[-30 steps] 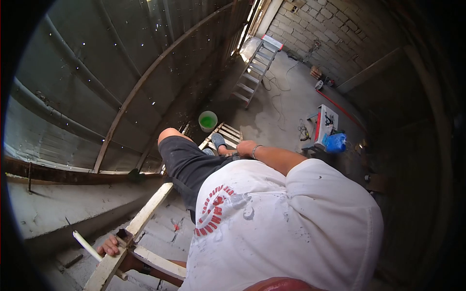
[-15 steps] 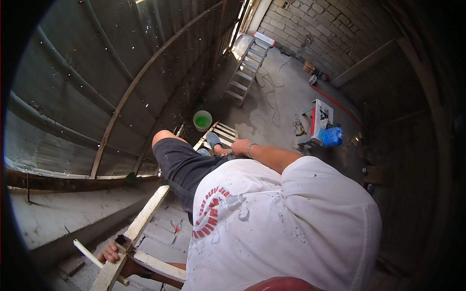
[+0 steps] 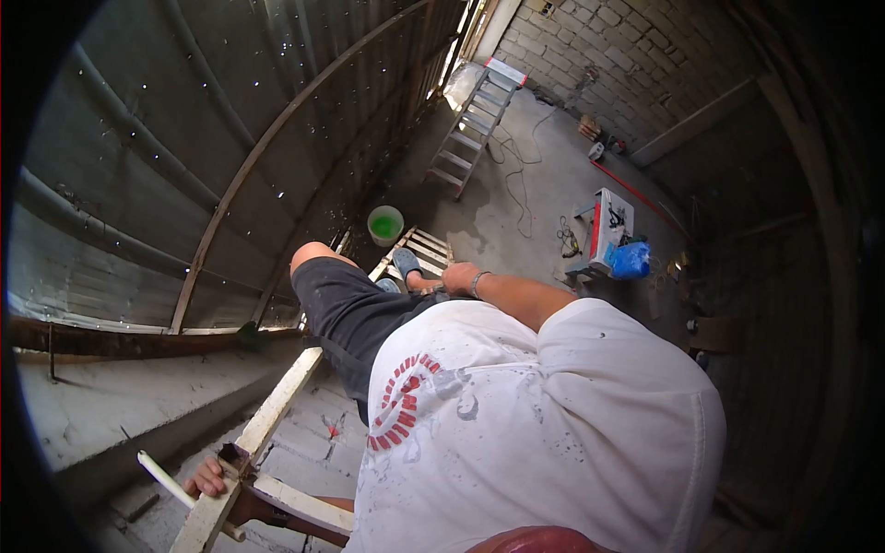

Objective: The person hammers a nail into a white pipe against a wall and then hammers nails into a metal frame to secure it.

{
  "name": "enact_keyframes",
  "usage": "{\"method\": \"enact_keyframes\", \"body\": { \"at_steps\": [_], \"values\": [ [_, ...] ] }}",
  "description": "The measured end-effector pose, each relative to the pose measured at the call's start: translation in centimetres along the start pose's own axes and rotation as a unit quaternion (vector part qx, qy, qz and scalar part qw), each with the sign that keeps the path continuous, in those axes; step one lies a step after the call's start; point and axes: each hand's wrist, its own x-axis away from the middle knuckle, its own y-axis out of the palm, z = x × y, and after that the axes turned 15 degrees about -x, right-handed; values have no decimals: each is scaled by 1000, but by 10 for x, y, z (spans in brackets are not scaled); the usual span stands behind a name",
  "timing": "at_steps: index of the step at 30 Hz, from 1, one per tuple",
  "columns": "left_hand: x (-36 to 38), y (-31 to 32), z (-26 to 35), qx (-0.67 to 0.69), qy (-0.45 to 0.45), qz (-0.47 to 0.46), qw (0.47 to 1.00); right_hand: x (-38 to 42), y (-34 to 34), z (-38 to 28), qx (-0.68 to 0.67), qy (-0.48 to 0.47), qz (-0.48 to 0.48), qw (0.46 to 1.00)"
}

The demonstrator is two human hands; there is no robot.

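Note:
At lower left, my left hand (image 3: 207, 478) has its fingers curled over the rail of a pale wooden ladder (image 3: 284, 398). Its forearm passes behind a rung. A thin off-white rod (image 3: 166, 478) runs behind the rail beside these fingers; whether they also touch it cannot be made out. My right hand (image 3: 457, 278), a bracelet at its wrist, is closed near my waist and thigh. Whatever it may hold is hidden. Beyond it, my feet in grey-blue clogs (image 3: 406, 263) stand at the slatted lower part (image 3: 429, 247) of the pale wood.
Corrugated sheeting (image 3: 120, 212) rises on the left above a concrete ledge (image 3: 138, 387). On the floor stand a bucket with green contents (image 3: 385, 226), a metal stepladder (image 3: 472, 129), and a low bench (image 3: 604, 226) with tools and a blue bundle (image 3: 631, 261). Cables (image 3: 524, 184) lie nearby.
The view has shifted very slightly. Both hands keep their places, the left on the ladder rail and the right closed near my thigh.

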Motion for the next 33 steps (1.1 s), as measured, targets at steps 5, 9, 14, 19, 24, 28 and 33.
{"method": "enact_keyframes", "body": {
  "at_steps": [5,9,14,19,24,28,33],
  "values": [
    [-3,8,1,13,5,-1,1000,-1,1,1,1,-1,0,1000],
    [-7,7,1,51,-3,-55,997,0,-3,-3,31,26,-29,999],
    [-7,8,0,43,-1,-38,998,-7,1,3,30,22,-24,999],
    [-3,9,0,38,3,-33,999,-5,0,2,47,19,-23,998],
    [-3,5,1,32,-8,-14,999,-6,1,6,26,-9,-1,1000],
    [-3,8,1,38,-6,-12,999,2,-5,1,34,-17,6,999],
    [-2,9,-1,31,3,4,1000,-2,1,7,27,-21,11,999]
  ]
}}
